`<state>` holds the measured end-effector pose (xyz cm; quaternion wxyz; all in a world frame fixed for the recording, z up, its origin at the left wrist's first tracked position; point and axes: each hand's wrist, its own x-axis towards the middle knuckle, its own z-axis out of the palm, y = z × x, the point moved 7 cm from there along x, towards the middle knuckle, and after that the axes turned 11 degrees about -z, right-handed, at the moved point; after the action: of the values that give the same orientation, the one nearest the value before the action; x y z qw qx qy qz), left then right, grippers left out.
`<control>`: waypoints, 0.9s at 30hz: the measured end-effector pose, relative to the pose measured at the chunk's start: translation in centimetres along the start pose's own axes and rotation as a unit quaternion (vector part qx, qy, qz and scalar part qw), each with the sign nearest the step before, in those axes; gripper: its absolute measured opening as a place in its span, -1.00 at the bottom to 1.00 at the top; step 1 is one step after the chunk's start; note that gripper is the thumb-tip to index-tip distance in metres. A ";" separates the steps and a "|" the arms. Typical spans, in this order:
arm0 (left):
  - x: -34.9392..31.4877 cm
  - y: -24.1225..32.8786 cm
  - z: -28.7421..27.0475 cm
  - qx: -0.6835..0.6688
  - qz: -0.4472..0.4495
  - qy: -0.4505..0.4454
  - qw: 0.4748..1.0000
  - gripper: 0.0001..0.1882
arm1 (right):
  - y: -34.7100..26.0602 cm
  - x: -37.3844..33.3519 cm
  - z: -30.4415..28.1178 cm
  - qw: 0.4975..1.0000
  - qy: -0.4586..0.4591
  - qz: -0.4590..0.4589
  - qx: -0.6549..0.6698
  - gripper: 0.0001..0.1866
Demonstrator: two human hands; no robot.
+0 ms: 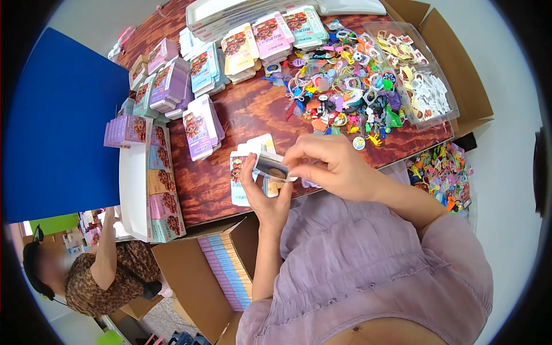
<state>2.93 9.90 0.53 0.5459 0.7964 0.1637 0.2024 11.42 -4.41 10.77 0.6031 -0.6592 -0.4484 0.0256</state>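
One small open carton (270,164), with a dark inside and a round brownish thing seen in it, is held over the near edge of a red-brown patterned table (253,109). It is gripped between the fingers and thumb of the left hand (265,198), while its right end is met by the right hand (330,164), whose thumb and forefinger are brought close together; whether a flap or something else is pinched there cannot be told. Just beneath the left hand, light blue flat cartons (237,195) are laid, with a yellow carton (267,141) partly covered behind. Farther left, a stack of purple cartons (198,129) is set, and beyond it blue, yellow, pink and green stacks (273,34) are ranged. Beside these, a heap of small colourful plastic trinkets (345,86) is spread toward a clear plastic tray (454,109), in which yellowish pieces (402,49) and white pieces (428,95) are piled. At the left edge, a white tray (132,195) is lined along one side with cartons. Below the table, rows of coloured cartons (224,270) are packed in a cardboard box (187,282), near which a co-worker (109,276) is seen.
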 end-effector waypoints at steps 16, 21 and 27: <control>-0.8 1.6 2.1 0.108 0.018 -0.066 0.992 -0.19 | 0.3 2.3 0.7 0.989 -0.122 0.073 -0.049 -0.85; -0.9 1.1 2.4 0.062 -0.088 -0.087 0.990 -0.22 | 1.7 2.1 0.7 0.957 -0.185 -0.008 -0.224 -0.77; -0.7 1.7 2.8 0.062 -0.108 -0.103 0.987 -0.22 | 1.5 1.1 -0.2 0.957 -0.145 -0.001 -0.252 -0.71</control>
<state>3.76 6.71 1.10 0.5283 0.8227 0.2041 0.0490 12.98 -3.67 10.15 0.3464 -0.7785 -0.5233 0.0067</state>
